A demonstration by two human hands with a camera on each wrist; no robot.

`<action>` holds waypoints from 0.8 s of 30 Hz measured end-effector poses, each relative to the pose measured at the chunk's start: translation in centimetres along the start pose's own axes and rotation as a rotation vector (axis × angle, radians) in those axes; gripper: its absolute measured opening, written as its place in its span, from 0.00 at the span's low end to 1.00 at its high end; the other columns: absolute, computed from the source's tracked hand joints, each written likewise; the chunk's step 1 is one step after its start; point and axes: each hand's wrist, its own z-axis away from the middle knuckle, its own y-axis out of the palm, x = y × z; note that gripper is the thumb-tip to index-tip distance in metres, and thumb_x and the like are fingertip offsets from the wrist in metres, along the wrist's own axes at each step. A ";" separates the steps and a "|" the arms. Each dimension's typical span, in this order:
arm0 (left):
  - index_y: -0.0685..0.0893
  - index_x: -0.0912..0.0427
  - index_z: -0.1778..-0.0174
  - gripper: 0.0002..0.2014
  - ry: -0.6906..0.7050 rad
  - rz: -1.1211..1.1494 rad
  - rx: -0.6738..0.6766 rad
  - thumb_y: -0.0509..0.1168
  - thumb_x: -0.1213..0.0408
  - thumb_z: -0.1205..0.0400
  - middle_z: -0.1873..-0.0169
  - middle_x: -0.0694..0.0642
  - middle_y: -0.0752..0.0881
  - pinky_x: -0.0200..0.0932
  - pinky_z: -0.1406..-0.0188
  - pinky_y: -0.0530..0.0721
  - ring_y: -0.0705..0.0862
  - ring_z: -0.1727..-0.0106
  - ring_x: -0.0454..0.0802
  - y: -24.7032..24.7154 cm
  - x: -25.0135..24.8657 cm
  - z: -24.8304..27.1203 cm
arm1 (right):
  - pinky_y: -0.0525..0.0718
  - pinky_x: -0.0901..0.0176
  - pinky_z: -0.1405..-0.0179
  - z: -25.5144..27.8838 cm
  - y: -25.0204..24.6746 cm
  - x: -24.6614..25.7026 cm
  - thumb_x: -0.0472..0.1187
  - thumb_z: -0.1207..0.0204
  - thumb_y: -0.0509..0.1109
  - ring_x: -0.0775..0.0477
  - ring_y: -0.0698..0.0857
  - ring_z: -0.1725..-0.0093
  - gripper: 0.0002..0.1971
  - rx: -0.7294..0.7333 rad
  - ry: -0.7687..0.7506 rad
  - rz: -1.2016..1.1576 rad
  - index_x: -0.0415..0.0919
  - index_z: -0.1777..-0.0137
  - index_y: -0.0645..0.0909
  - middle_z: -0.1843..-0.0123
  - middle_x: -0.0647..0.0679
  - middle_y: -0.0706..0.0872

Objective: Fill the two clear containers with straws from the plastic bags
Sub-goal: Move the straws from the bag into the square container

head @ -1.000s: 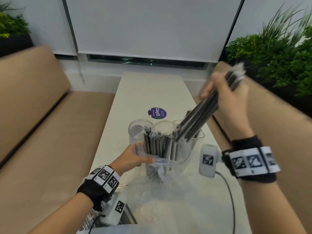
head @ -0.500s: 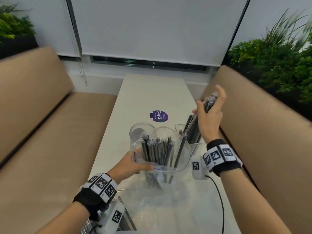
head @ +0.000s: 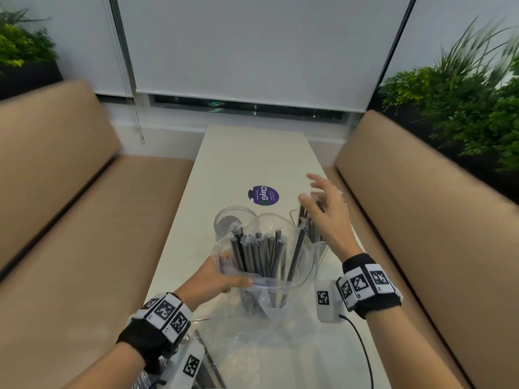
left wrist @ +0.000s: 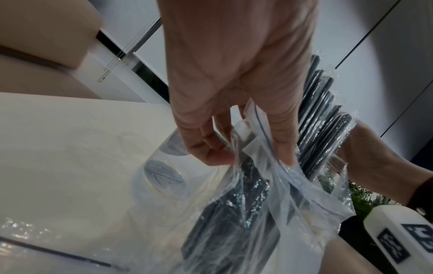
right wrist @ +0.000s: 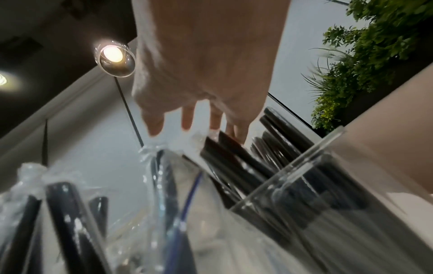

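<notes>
Right hand (head: 327, 211) spread wide, empty, hovering over straws (right wrist: 246, 166) standing in the square container (right wrist: 288, 187). Left hand (head: 216, 279) pinching the bag (head: 280, 284) rim open on the table. Best to dip straight in, gather a small bunch, keep the mouth wide.

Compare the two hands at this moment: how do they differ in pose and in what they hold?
The left hand pinches the rim of the clear plastic bag of dark straws; the right hand holds nothing. The left hand's fingers curl round the plastic, while the right hand's are spread and straight. The left sits low by the bag, the right above the square container of straws. Both wear black wristbands with printed markers.
</notes>
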 end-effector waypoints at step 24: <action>0.88 0.58 0.44 0.19 0.030 0.011 0.110 0.78 0.74 0.31 0.58 0.53 0.91 0.33 0.68 0.81 0.85 0.63 0.37 0.2 -0.2 0.3 | 0.79 0.73 0.38 9.8 2.9 2.0 0.59 0.34 0.79 0.70 0.80 0.36 0.36 0.268 0.184 -0.131 0.54 0.26 0.74 0.33 0.64 0.82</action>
